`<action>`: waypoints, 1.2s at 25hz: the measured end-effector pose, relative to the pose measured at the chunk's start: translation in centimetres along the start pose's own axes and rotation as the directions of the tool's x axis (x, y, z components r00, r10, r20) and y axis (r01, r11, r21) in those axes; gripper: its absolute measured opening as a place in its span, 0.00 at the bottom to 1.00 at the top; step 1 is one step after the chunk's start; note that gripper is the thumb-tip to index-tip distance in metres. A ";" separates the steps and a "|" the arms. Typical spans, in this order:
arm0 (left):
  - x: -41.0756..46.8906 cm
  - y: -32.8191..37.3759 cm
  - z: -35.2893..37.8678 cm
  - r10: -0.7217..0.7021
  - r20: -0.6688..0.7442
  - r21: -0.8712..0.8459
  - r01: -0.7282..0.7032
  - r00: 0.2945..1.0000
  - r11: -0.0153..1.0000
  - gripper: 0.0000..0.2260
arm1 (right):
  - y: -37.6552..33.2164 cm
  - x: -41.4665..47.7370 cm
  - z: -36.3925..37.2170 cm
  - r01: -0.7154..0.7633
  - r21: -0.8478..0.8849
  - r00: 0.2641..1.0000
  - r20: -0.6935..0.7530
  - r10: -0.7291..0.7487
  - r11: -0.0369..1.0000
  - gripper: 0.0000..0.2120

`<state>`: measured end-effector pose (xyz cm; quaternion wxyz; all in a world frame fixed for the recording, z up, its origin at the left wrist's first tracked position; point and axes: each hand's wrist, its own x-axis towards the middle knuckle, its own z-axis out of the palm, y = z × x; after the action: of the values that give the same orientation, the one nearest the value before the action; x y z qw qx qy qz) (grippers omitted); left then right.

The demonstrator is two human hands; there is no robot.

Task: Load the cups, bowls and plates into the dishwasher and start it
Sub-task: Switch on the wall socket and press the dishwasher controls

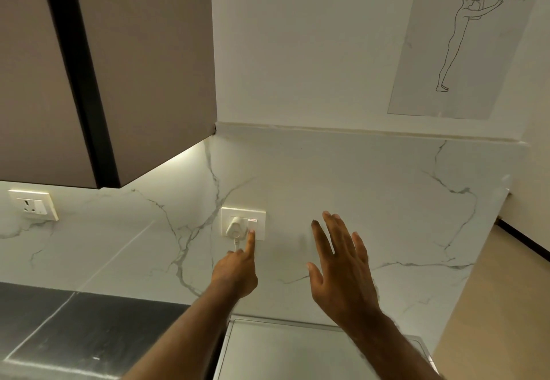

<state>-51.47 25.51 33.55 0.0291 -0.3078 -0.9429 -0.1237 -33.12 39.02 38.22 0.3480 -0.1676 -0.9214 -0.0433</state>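
A white wall socket plate (259,213) sits on the marble backsplash, with a white plug (235,226) in it and a rocker switch (252,223) beside the plug. My left hand (235,272) points up with its index fingertip touching the lower edge of that switch; its other fingers are curled. My right hand (342,272) is held flat with spread, straight fingers just in front of the wall, right of the socket, holding nothing. The light grey top of an appliance (297,350), likely the dishwasher, lies below my arms. No cups, bowls or plates are in view.
A brown wall cabinet (134,67) hangs at upper left with a light strip beneath. A second socket (34,204) is on the wall at far left. A dark countertop (74,329) lies at lower left. A paper line drawing (458,43) is stuck to the wall at upper right.
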 end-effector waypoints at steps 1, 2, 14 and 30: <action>-0.2 0.1 -0.4 0.022 -0.031 -0.007 -0.022 0.999 1.000 0.44 | -0.2 0.0 -0.2 0.004 0.004 1.000 -0.007 -0.004 1.000 0.44; -0.4 0.2 -0.9 0.044 -0.069 -0.014 -0.045 0.997 0.999 0.43 | -0.4 0.1 -0.5 0.007 0.008 1.000 -0.017 -0.007 1.000 0.44; -5.2 3.4 -16.5 0.265 -0.577 0.098 -0.257 0.772 0.961 0.40 | -3.1 3.2 -8.7 0.034 -0.047 0.989 -0.143 -0.040 0.998 0.39; -11.0 2.2 -24.9 0.294 -0.600 0.178 -0.234 0.744 0.956 0.42 | -6.7 3.2 -17.2 0.051 -0.154 0.969 -0.232 -0.086 0.987 0.40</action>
<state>-41.84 14.66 56.72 0.3686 -0.3787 -0.8318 -0.1695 -26.79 30.24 53.54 0.4409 -0.1543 -0.8726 -0.1426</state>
